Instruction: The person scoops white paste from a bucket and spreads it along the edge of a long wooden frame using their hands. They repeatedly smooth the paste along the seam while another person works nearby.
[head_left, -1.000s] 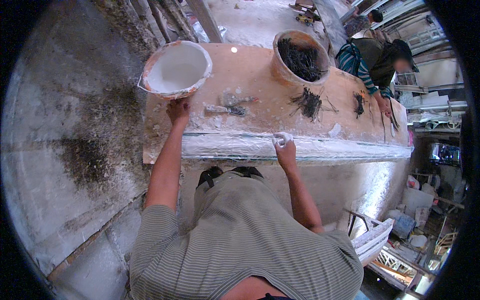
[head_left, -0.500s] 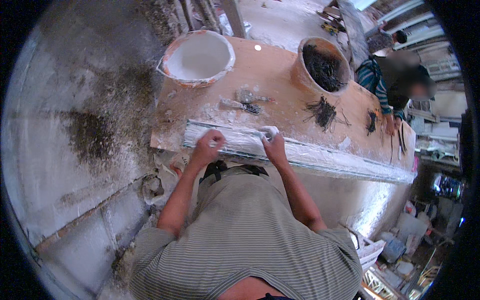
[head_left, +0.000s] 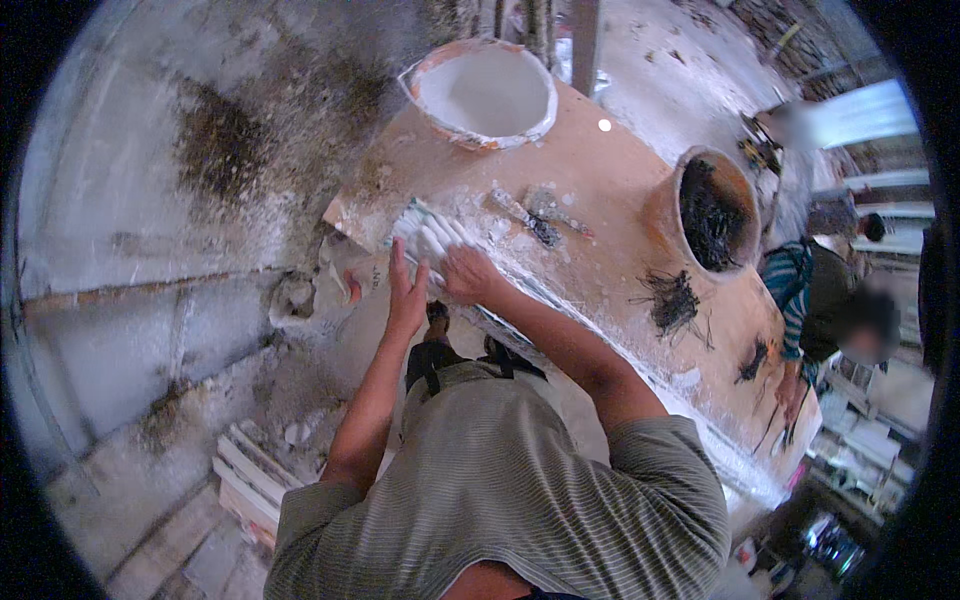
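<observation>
moulding: long white ribbed plaster strip [head_left: 432, 232]
pose: lying flat along the near edge of the workbench
state: dusty, wet-looking

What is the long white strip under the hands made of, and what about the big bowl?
The ribbed white strip looks like wet plaster: chalky, matte, with moulded grooves, though cement is possible. The left hand and right hand press on its end. The bowl seems orange plastic or rubber, crusted white, holding a smooth white mix. The table looks like plaster-dusted board.
</observation>
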